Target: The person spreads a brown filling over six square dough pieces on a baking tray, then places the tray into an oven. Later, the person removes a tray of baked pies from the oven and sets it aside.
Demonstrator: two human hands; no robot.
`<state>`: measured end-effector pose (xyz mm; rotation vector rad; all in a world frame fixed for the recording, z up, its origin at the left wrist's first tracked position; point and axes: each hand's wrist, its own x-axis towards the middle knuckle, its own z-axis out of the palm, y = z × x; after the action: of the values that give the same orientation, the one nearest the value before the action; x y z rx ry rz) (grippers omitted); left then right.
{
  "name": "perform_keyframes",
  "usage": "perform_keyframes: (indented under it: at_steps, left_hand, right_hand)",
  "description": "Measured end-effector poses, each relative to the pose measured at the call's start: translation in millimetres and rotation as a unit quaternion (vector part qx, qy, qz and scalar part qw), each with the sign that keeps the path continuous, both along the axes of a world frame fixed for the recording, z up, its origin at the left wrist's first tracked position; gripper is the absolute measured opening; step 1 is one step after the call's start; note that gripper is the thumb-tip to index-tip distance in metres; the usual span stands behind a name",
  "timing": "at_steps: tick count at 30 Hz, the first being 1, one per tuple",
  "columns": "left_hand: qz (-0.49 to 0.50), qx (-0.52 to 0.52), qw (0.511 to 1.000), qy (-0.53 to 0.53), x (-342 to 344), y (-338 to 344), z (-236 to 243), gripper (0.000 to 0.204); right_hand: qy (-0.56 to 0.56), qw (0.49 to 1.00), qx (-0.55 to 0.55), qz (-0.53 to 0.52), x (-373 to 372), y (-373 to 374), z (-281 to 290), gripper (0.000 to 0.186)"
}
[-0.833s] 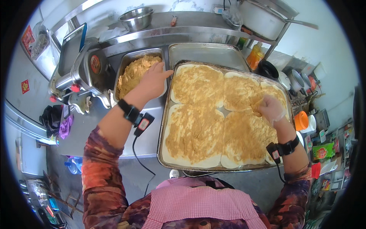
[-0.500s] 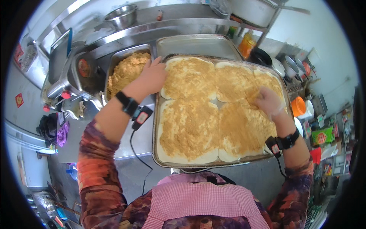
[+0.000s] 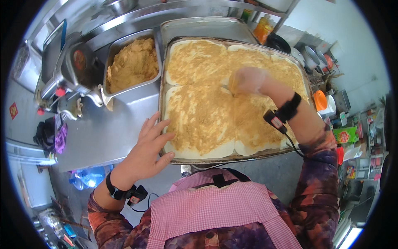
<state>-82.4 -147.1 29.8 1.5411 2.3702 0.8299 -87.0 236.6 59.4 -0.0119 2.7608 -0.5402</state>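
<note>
A large metal baking tray (image 3: pixel 162 106) is lined with several pale flat dough sheets (image 3: pixel 226 152), smeared unevenly with a yellow-brown crumbly paste (image 3: pixel 199 120). By the tray's left rim, my bare left hand (image 3: pixel 153 145) is open, its fingers spread and the tips over the rim and the nearest dough. Over the middle of the tray is my right hand (image 3: pixel 248 81), in a thin clear glove. Its fingers curl down onto the paste-covered dough, somewhat blurred; whatever they hold is hidden. More of the paste is heaped in a deep steel pan (image 3: pixel 158 70) left of the tray.
A metal slicer-like machine (image 3: pixel 76 66) stands left of the pan on the steel table (image 3: pixel 112 133). Behind the tray lies another metal tray (image 3: pixel 199 28). Orange bottles (image 3: pixel 263 28) and a black pan (image 3: pixel 277 42) sit at the back right. Orange and white tubs (image 3: pixel 320 100) are further right.
My left hand has come back from beside the pan to the tray's near left rim. My right hand has moved left across the dough. The view has shifted, so the tray appears higher.
</note>
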Motion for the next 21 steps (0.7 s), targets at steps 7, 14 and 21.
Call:
perform_keyframes:
  at_steps: [7,14,21]
  left_hand:
    - [0.050,-0.066,0.990,0.111,27.6,-5.9,-8.8,0.056]
    - [0.081,-0.063,0.986,0.130,40.0,-11.7,-7.3,0.053]
    - [0.134,-0.033,0.983,0.121,48.3,-15.1,-13.3,0.053]
  right_hand:
    - [0.070,0.979,-0.033,0.188,25.5,-121.6,2.7,0.022]
    - [0.048,0.961,-0.037,0.269,40.3,-133.4,-26.8,0.017]
    - [0.133,0.880,0.012,0.456,45.4,-153.0,-22.1,0.017]
